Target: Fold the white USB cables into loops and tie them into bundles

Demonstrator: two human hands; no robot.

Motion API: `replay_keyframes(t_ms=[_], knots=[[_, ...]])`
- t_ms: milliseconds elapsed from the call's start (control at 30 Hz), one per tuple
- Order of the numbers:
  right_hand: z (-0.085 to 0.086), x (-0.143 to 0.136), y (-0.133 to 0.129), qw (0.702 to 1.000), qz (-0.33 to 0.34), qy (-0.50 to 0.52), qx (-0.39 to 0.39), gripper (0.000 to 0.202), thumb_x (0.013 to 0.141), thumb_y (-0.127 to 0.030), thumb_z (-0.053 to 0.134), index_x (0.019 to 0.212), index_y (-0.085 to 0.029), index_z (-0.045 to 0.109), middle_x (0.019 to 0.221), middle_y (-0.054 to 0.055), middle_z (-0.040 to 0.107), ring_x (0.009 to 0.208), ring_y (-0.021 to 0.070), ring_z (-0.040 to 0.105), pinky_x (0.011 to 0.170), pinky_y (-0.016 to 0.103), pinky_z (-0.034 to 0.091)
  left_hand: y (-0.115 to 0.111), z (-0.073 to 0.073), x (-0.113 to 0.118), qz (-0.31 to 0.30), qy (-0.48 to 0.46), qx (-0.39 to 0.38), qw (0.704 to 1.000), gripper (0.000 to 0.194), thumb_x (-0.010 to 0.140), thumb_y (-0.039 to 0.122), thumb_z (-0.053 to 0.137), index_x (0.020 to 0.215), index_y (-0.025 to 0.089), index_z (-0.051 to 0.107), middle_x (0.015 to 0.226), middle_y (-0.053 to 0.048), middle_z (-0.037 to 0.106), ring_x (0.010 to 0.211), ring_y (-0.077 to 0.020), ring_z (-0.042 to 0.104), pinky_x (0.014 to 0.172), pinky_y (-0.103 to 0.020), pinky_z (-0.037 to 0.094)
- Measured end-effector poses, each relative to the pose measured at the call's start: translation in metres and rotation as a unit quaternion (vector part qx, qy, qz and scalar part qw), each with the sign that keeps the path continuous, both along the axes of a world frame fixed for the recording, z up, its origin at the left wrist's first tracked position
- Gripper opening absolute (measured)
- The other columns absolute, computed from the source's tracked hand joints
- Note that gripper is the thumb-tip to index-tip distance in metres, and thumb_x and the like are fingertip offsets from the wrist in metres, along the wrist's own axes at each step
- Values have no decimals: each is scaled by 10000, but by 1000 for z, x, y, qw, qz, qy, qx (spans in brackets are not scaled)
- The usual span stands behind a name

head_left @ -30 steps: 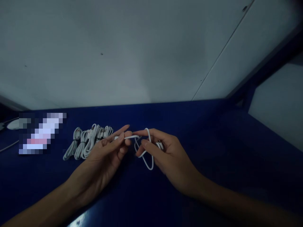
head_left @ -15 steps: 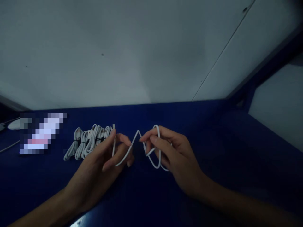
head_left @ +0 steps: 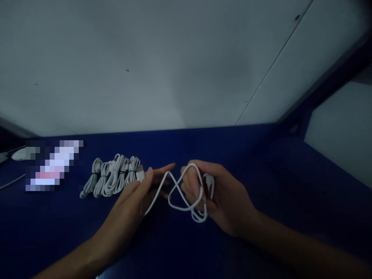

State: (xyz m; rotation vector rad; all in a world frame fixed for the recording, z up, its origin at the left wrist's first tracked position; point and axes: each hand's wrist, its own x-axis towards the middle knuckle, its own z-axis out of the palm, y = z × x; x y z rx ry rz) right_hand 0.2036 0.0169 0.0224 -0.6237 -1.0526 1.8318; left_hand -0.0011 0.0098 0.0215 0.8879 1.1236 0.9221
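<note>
Between my hands stretches a white USB cable (head_left: 176,183), its loops crossing in the air above the blue tabletop. My left hand (head_left: 132,199) pinches one end near the white USB plug (head_left: 140,175) with the thumb, while other fingers of that hand reach out toward the right. Loose coils of the cable hang from my right hand (head_left: 225,195), whose fingers are curled around them. Another white connector (head_left: 208,180) shows against the right palm. Left of my hands, several bundled white cables (head_left: 109,178) lie in a row, with dark ties around them.
A blurred-out bright, phone-like object (head_left: 58,164) lies on the blue table (head_left: 247,147) at the left. Beside it are a white rounded object (head_left: 21,154) and a thin cable. A grey panel (head_left: 145,77) rises behind the table, and a blue frame bar (head_left: 328,85) slants at the right.
My right fingers have curled in around the cable, and its loops have spread leftward. The plug in my left hand has tilted and sits lower.
</note>
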Motion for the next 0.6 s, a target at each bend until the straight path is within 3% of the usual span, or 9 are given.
replay_keyframes(t_ms=[67,167,333,467,600], knots=[[1,0,-2,999,30,14,-2,435,1070,-445,527,735,-210,676,552,-48,427,481,113,285,516,289,235,-2,0,0,-19,45,7,999,286,1049,501,705,1051,291,899,984,-43,820,925,-215,731,905,-273,584],[0,-2,-2,999,33,2,-15,338,1056,-435,589,832,-203,690,601,-50,480,489,94,320,495,254,251,-8,0,-1,-54,40,4,998,303,1028,438,731,810,278,868,752,-30,772,795,-238,727,745,-294,587],[4,-8,-1,991,-33,-127,-27,322,1095,-424,632,870,-199,682,575,-69,512,433,58,365,405,183,261,-17,-6,-5,-53,55,13,997,202,1045,377,702,1031,266,870,1009,-78,830,1083,-292,751,902,-342,605],[5,-9,-4,981,-43,-188,0,351,1115,-510,601,950,-211,684,541,-79,521,396,50,382,365,153,272,-8,-7,0,-122,-28,10,992,398,1117,478,544,1185,209,830,1016,-133,829,1041,-307,775,879,-388,623],[3,-7,-6,976,-31,-216,14,338,1113,-572,580,1249,-276,669,558,-89,557,409,74,453,371,152,348,1,-8,5,-177,-97,9,979,573,1135,575,403,1284,164,772,989,-168,825,962,-326,798,807,-413,645]])
